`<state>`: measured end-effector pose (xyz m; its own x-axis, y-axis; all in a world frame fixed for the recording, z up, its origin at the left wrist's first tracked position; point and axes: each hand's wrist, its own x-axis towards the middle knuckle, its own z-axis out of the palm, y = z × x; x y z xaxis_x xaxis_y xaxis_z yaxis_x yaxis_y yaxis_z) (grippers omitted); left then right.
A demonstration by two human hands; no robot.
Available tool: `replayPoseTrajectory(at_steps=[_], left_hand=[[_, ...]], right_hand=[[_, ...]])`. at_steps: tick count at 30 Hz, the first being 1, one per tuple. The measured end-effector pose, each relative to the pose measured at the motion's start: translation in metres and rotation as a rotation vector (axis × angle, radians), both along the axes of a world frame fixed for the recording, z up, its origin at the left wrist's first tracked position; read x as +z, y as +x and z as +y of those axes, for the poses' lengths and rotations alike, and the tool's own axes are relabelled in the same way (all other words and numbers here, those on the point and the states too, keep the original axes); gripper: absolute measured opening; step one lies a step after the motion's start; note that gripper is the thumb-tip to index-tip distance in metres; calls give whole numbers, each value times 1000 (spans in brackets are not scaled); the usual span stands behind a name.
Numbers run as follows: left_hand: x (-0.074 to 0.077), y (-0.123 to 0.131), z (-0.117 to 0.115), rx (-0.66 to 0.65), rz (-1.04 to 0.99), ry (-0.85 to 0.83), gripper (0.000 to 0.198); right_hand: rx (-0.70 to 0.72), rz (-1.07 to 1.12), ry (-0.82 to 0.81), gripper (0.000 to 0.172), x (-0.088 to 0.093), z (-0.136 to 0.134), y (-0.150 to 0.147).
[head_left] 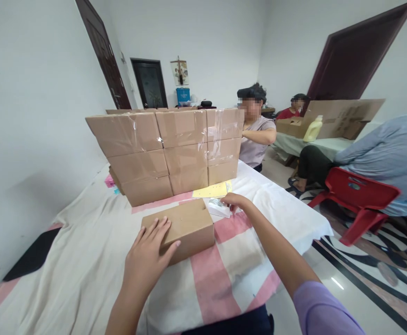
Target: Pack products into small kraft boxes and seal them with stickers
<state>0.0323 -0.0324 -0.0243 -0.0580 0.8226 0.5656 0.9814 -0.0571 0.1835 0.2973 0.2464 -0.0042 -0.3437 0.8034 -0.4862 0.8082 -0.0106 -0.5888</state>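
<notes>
A closed brown cardboard box point(189, 225) lies on the cloth-covered table point(84, 260) in front of me. My left hand point(147, 253) rests flat on its near left corner, fingers spread. My right hand point(236, 201) reaches past the box to a small white packet point(219, 207) on the cloth, fingers curled down over its far edge. A yellow sheet of paper point(212, 190) lies just behind the packet.
A wall of several taped cardboard boxes point(168, 153) is stacked at the table's far side. A person sits behind it at the right. Two more people, a red plastic chair point(360, 195), a second table and a white jug point(313, 129) are to the right.
</notes>
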Motion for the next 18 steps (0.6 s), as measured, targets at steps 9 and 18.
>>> replayPoseTrajectory(at_steps=[9,18], left_hand=[[2,2,-1,18,49,4,54],[2,2,-3,44,108,-17,57]], right_hand=[[-45,44,-34,33,-5,3,-1],[-90,-3,8,53,-8,4,-9]])
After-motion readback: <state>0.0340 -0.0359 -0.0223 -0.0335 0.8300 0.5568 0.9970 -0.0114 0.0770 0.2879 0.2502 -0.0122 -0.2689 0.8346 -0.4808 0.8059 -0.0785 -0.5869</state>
